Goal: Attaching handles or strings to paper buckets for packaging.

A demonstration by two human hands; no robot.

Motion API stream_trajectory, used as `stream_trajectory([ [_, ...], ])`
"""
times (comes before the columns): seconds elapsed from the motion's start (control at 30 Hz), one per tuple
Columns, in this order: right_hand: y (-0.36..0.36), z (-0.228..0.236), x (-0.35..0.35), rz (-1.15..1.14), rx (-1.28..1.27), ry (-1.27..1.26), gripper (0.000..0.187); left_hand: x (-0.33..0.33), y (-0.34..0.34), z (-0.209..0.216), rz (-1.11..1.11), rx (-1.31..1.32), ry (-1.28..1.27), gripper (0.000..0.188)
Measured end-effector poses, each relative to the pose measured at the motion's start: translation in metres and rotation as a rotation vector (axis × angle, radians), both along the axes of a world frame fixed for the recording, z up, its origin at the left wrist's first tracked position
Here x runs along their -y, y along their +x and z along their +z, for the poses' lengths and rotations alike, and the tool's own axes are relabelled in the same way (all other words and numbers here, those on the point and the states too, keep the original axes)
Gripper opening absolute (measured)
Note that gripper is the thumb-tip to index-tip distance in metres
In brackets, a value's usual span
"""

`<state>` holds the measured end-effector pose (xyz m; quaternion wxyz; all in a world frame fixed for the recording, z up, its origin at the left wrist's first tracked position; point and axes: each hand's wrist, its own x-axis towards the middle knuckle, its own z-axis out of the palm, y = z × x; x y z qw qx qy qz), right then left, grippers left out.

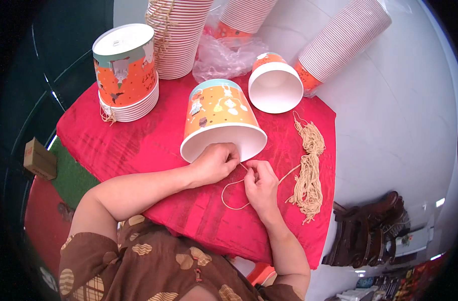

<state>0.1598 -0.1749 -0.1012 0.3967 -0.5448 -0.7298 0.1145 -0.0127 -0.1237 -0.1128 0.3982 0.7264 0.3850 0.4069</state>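
Observation:
An orange paper bucket with a pale blue base band lies tipped on the table, its white mouth facing me. At its near rim, my left hand is closed, fingertips pinched on a thin tan string. Just to the right, my right hand pinches the same string, and a short taut piece spans the gap between both hands. A loop of the string hangs below them on the cloth. Its other side runs right toward a bundle of tan strings. Whether the string passes through the rim is hidden by my fingers.
A red cloth covers the table. Upside-down buckets stand at the left, with a tall cup stack behind. Another bucket lies at the back right beside a leaning stack. Crumpled clear plastic lies between.

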Motion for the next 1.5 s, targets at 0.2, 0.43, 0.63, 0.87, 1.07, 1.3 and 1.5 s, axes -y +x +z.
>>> stream_trajectory([
  [0.2, -0.013, 0.004, 0.007, -0.035, -0.188, -0.128, 0.018, 0.004, 0.004, 0.003, -0.033, 0.046, -0.026, 0.011],
  [0.43, -0.017, -0.002, 0.004, 0.038, -0.235, -0.100, 0.019, 0.005, 0.006, 0.001, -0.066, 0.107, -0.056, 0.010],
  [0.63, -0.014, -0.004, 0.000, 0.024, -0.163, -0.051, 0.013, 0.003, 0.007, 0.001, -0.011, 0.116, -0.134, 0.010],
  [0.87, -0.008, -0.009, -0.004, 0.070, -0.092, 0.041, 0.006, 0.003, 0.004, 0.013, -0.013, 0.187, -0.394, 0.009],
  [1.07, -0.011, -0.008, -0.004, 0.083, -0.139, 0.017, 0.009, 0.003, 0.004, 0.015, -0.025, 0.220, -0.406, 0.008],
  [1.3, -0.012, -0.010, -0.007, 0.045, -0.129, 0.015, 0.007, 0.004, 0.005, 0.015, -0.023, 0.212, -0.392, 0.015],
  [1.5, -0.009, -0.016, -0.009, 0.052, -0.183, 0.035, 0.004, 0.007, 0.004, 0.019, -0.053, 0.165, -0.398, 0.019],
])
